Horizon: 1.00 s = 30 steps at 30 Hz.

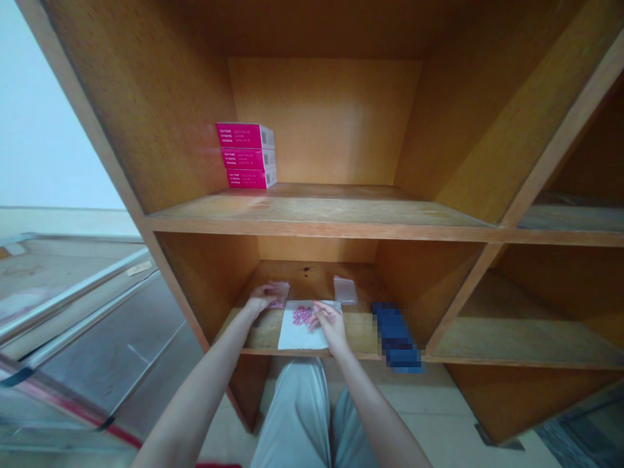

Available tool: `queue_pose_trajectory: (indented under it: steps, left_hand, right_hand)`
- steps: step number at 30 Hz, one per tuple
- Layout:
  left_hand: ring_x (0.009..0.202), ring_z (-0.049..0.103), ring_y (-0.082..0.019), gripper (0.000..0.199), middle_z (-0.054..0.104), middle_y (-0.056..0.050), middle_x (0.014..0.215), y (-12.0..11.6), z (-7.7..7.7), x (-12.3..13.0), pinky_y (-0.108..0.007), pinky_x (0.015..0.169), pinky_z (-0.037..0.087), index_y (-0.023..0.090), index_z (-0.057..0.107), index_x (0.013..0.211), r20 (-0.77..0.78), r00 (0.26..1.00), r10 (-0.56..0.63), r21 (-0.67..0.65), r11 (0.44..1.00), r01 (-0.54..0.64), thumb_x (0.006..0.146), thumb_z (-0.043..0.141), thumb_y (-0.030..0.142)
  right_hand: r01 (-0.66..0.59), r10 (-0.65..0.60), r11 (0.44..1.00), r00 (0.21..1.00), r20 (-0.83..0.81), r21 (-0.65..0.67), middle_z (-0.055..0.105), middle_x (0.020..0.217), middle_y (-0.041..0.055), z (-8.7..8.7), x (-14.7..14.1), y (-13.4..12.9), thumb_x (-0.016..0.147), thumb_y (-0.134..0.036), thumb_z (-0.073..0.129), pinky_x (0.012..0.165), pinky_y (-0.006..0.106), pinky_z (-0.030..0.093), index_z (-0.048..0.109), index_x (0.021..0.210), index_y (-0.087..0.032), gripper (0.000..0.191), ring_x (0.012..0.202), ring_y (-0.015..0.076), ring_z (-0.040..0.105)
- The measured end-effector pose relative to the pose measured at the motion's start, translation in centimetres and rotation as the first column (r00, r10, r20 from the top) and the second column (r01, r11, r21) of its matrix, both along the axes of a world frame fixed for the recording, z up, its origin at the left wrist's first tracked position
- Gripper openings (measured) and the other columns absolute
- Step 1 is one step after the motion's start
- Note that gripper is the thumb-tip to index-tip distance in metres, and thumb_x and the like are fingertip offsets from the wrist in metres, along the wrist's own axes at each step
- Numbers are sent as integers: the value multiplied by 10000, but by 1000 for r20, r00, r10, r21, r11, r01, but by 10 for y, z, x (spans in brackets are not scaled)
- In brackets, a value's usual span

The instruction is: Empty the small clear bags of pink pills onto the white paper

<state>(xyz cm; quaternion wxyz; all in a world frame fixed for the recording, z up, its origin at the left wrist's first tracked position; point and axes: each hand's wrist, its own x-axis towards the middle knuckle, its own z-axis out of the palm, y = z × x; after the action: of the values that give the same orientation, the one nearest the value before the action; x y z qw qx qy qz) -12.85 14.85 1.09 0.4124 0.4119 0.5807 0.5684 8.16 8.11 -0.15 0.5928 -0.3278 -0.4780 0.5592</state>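
Note:
On the lower shelf a sheet of white paper (288, 337) carries a small heap of pink pieces (302, 315), too small to tell their kind. My left hand (262, 297) is at the left of the paper, its fingers closed on the edge of a clear plastic bag (279, 292) with pink pieces inside. My right hand (327, 320) is over the right part of the paper, beside the heap. Its fingers are bent together, and whatever they may hold is too small to make out. A second clear plastic bag (345, 290) lies flat behind my right hand.
Three pink boxes (246, 158) are stacked on the upper shelf (331, 209) at the left. A blurred dark blue object (396, 335) lies to the right of the paper, reaching past the shelf's front edge. Wooden side panels (431, 286) bound the compartment.

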Motion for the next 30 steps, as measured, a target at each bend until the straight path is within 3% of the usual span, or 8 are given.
queue_pose_trajectory:
  steps: [7, 16, 19, 22, 25, 30]
  left_hand:
    - [625, 602, -175, 228, 620, -3, 581, -1, -2, -1, -261, 618, 470, 168, 584, 568, -130, 991, 32, 12, 999, -30, 404, 692, 52]
    - [575, 603, -164, 178, 655, -39, 688, -16, 2, 14, -266, 561, 480, 156, 597, 697, -140, 990, 0, 42, 999, 6, 534, 649, 108]
    - [609, 609, -172, 159, 651, -48, 728, -16, 2, 15, -277, 587, 480, 163, 590, 724, -164, 985, 57, 59, 997, -48, 575, 621, 119]
    - [791, 608, -216, 174, 642, -67, 785, -17, 0, 14, -303, 716, 462, 169, 585, 717, -208, 968, 140, 93, 988, -123, 558, 653, 149]
    - [949, 558, -263, 333, 625, -91, 878, -23, -3, 15, -360, 840, 406, 169, 592, 812, -359, 910, 208, 176, 972, -153, 513, 714, 251]
    - [1087, 462, -302, 644, 553, -117, 1088, -39, -9, 22, -393, 927, 335, 173, 531, 1045, -710, 671, 214, 252, 967, -43, 480, 729, 412]
  right_hand:
    - [14, -14, 1000, 1000, -20, -2, 631, 536, 11, 0, -1, 1, 675, -462, 609, 418, 221, 414, 589, 948, -132, 429, 397, 113, 538]
    - [4, -4, 1000, 1000, -15, 3, 636, 552, 11, -1, 0, 0, 682, -453, 606, 428, 224, 417, 590, 952, -138, 416, 410, 114, 541]
    - [-3, 3, 1000, 1000, -23, -1, 636, 553, 8, -1, 0, 0, 683, -440, 610, 429, 218, 414, 586, 952, -137, 406, 411, 109, 540]
    - [-3, 3, 1000, 1000, -28, -8, 630, 541, 1, 1, -1, 0, 683, -434, 613, 428, 218, 413, 589, 939, -140, 391, 405, 109, 537]
    - [-4, 4, 1000, 1000, -26, -5, 624, 532, -2, 2, -1, 0, 689, -432, 607, 429, 219, 414, 589, 941, -140, 386, 407, 110, 538]
    - [4, -4, 1000, 1000, -17, 0, 624, 539, 0, 1, -1, -1, 685, -431, 610, 437, 223, 423, 592, 922, -136, 379, 413, 111, 542]
